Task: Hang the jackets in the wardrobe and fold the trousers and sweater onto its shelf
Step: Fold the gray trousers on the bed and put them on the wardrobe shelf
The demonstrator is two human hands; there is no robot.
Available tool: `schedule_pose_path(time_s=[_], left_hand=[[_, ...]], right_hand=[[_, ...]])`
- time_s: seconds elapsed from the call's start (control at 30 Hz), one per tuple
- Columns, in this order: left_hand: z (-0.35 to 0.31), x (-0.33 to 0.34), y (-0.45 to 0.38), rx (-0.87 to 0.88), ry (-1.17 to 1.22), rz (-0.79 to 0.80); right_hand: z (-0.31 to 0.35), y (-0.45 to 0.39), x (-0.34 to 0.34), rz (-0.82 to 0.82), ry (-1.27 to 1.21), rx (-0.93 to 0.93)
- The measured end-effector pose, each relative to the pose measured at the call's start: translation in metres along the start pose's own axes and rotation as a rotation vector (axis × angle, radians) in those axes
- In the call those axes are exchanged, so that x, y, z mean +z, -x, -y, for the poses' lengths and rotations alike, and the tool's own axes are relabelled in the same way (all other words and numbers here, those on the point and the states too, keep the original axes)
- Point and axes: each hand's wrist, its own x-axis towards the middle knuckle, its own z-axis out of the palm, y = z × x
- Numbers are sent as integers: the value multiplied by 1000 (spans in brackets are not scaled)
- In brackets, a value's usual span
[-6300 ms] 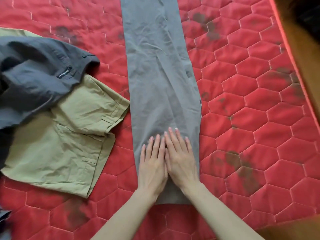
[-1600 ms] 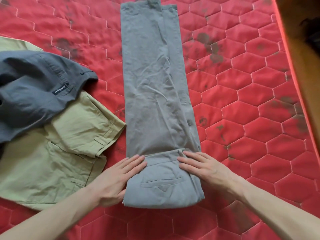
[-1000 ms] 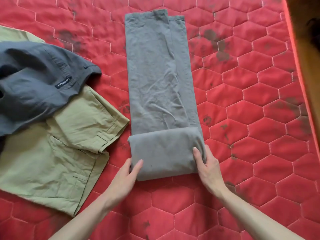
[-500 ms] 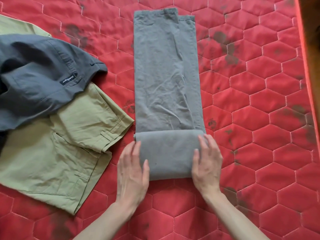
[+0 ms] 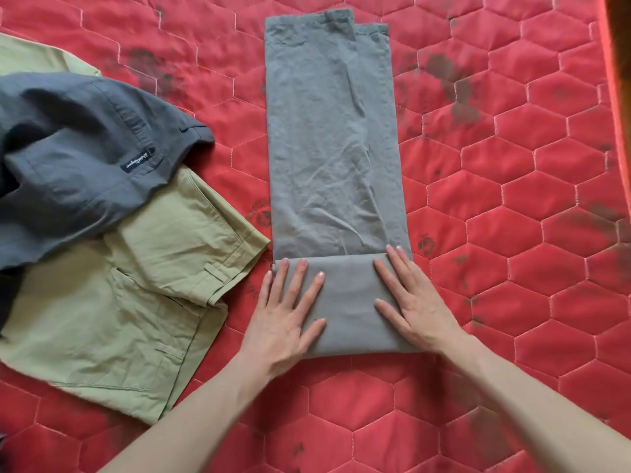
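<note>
Grey trousers point(image 5: 333, 148) lie lengthwise on the red quilted bed, legs stretched away from me, the near end folded over into a thick band point(image 5: 348, 302). My left hand point(image 5: 285, 319) lies flat on the left part of that band, fingers spread and straight. My right hand point(image 5: 411, 302) presses flat on its right part, fingertips at the fold's far edge. Olive green trousers point(image 5: 112, 302) lie crumpled to the left. Dark grey trousers point(image 5: 75, 158) with a small label are heaped partly over them.
The red hexagon-quilted bedcover point(image 5: 529, 199) has dark stains and spreads wide to the right of the grey trousers. The bed's right edge point(image 5: 614, 80) runs along a brown floor at the far right.
The waist end of the grey trousers was folded up twice into a band. Both hands moved from the band's sides onto its top and now press it flat.
</note>
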Motion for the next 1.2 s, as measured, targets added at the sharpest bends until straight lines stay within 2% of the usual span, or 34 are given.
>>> schedule_pose_path(time_s=[0.1, 0.27, 0.37, 0.47, 0.6, 0.8, 0.87, 0.93, 1.0, 1.07, 1.1, 1.2], left_hand=[[29, -11, 5, 170, -40, 1], [68, -18, 3, 366, -111, 44], [76, -17, -1, 407, -119, 32], [73, -15, -3, 395, -66, 26], [64, -17, -6, 353, -48, 57], [62, -46, -4, 381, 59, 179], [60, -59, 0, 392, 178, 245], [57, -71, 10, 369, 398, 281], [51, -77, 23, 294, 619, 313], [42, -72, 40, 126, 711, 300], [38, -66, 46, 9, 715, 281], [25, -46, 52, -299, 804, 188]], right_hand=[[-33, 9, -25, 109, 175, -174], [-61, 24, -48, 170, 383, -272], [-58, 20, -49, 116, 321, -358], [-49, 6, -47, 94, 235, -366], [-43, -3, -52, 191, 206, -325], [-38, -6, -68, 308, 106, -326], [-34, 0, -73, 362, 2, -287], [-28, 14, -76, 373, -158, -230], [-17, 37, -72, 337, -367, -57], [5, 57, -65, 226, -493, 201], [13, 64, -56, 132, -506, 270], [40, 67, -38, 1, -769, 505]])
